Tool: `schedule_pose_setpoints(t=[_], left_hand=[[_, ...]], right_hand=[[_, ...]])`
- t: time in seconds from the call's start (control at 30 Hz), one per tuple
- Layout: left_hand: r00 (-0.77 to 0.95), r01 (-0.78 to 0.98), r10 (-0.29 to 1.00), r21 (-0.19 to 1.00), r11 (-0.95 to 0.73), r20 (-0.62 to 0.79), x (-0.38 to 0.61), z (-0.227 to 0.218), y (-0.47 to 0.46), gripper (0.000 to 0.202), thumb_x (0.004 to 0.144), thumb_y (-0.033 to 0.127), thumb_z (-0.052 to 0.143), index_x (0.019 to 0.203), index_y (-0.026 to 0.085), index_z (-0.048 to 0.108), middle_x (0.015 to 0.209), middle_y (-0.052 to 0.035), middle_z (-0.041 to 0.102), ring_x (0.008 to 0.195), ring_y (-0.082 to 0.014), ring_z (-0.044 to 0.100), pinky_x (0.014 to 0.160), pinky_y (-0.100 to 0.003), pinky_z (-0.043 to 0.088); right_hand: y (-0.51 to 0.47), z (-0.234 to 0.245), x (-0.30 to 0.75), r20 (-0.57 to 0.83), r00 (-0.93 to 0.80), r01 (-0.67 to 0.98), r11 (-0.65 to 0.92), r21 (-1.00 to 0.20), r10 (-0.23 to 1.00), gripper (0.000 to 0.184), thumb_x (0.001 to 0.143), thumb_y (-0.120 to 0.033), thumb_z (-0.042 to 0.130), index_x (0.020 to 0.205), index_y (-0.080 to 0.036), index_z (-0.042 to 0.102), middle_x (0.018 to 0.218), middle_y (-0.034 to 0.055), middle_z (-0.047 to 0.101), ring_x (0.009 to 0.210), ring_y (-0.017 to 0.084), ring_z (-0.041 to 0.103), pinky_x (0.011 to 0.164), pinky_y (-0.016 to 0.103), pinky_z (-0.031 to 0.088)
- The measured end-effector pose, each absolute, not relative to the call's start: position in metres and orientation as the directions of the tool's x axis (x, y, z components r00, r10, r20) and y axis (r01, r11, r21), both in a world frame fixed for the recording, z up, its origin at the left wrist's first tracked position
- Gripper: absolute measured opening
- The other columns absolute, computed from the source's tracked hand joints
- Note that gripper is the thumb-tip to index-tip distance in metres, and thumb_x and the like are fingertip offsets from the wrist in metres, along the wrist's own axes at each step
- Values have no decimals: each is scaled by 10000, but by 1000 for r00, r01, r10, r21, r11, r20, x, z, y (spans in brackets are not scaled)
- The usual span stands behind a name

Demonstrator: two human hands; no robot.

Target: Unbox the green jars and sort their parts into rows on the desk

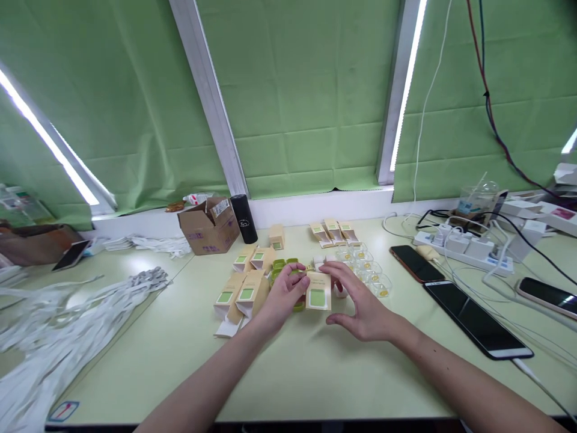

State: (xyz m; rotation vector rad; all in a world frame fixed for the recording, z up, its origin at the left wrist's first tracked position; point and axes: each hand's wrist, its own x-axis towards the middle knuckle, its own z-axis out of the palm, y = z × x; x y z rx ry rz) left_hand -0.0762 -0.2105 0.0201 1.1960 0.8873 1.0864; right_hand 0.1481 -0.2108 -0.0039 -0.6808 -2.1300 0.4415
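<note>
My left hand (288,290) pinches a small tan carton (318,293) with a green label panel by its upper left edge. On the carton's right, my right hand (363,308) has thumb and fingers apart, the fingertips near its upper right edge. Behind the hands, partly hidden, are green square cups (279,264) and some small white pieces (319,261). Several similar tan cartons (251,291) with white flaps stand to the left. To the right lie clear round plastic pieces with yellow spots (376,276). Three more cartons (332,232) lie farther back.
A brown cardboard box (210,227) and a black cylinder (244,219) stand at the back. White straps (76,325) spread over the left side. Phones (475,319), a power strip (469,249) and loose cables occupy the right. Green curtains (297,96) hang behind the table.
</note>
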Motion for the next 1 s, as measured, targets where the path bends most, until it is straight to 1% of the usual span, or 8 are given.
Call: schedule_pose_setpoints(t=[0.13, 0.27, 0.43, 0.53, 0.67, 0.8, 0.9, 1.0], left_hand=[[308, -192, 951, 980, 58, 4, -74, 24, -209, 533, 798, 529, 851, 1141, 233, 570, 1147, -84, 733, 998, -220, 708, 816, -315, 542], [390, -332, 921, 936, 116, 24, -76, 20, -210, 519, 798, 416, 866, 1220, 223, 634, 1180, -93, 723, 1088, -235, 691, 877, -316, 533], [548, -381, 836, 894, 234, 15, -77, 15, -217, 457, 821, 389, 832, 1218, 201, 705, 1237, -134, 721, 1252, -326, 652, 1005, -400, 513], [578, -378, 816, 889, 258, 9, -80, 14, -219, 459, 808, 372, 841, 1216, 199, 720, 1281, -151, 709, 1291, -346, 633, 1034, -422, 504], [580, -357, 815, 899, 255, -1, -84, 10, -217, 500, 774, 382, 875, 1211, 188, 729, 1292, -169, 704, 1235, -350, 669, 1000, -432, 526], [522, -383, 852, 902, 197, 36, -82, 4, -217, 534, 750, 373, 905, 1216, 176, 734, 1256, -160, 725, 1147, -311, 706, 939, -380, 553], [437, -423, 895, 898, 117, 89, -79, 1, -218, 611, 736, 352, 926, 1282, 182, 711, 1292, -156, 717, 1208, -305, 678, 944, -346, 549], [360, -423, 924, 905, 40, 128, -77, -1, -218, 732, 701, 360, 954, 1358, 199, 673, 1339, -148, 699, 1311, -316, 617, 1017, -353, 527]], right_hand=[[-208, -10, 148, 676, -458, 299, 816, -494, 577, 731, 857, -280, 769, 1498, -270, 416, 1466, 188, 511, 1320, 360, 551, 942, 474, 600], [-208, -14, 148, 719, -411, 284, 828, -484, 561, 665, 876, -326, 748, 1470, -268, 454, 1440, 180, 541, 1341, 369, 546, 964, 490, 592], [-213, -17, 144, 745, -422, 255, 856, -449, 516, 690, 900, -318, 715, 1525, -262, 426, 1456, 173, 552, 1398, 374, 510, 1067, 545, 539], [-215, -18, 144, 761, -423, 241, 870, -430, 493, 710, 907, -301, 704, 1547, -253, 402, 1467, 169, 558, 1396, 368, 516, 1128, 572, 489], [-216, -17, 145, 771, -405, 241, 871, -428, 491, 751, 896, -286, 709, 1564, -256, 368, 1465, 160, 567, 1361, 359, 541, 1134, 581, 478], [-214, -16, 147, 787, -395, 264, 879, -397, 474, 746, 906, -287, 688, 1572, -251, 352, 1504, 170, 513, 1433, 377, 462, 1162, 600, 440], [-210, -17, 149, 797, -354, 291, 868, -402, 488, 723, 913, -295, 678, 1562, -242, 364, 1494, 184, 481, 1408, 379, 466, 1112, 576, 482], [-208, -18, 150, 798, -335, 298, 860, -414, 500, 711, 911, -327, 682, 1548, -241, 379, 1456, 182, 483, 1343, 376, 502, 1072, 568, 500]])
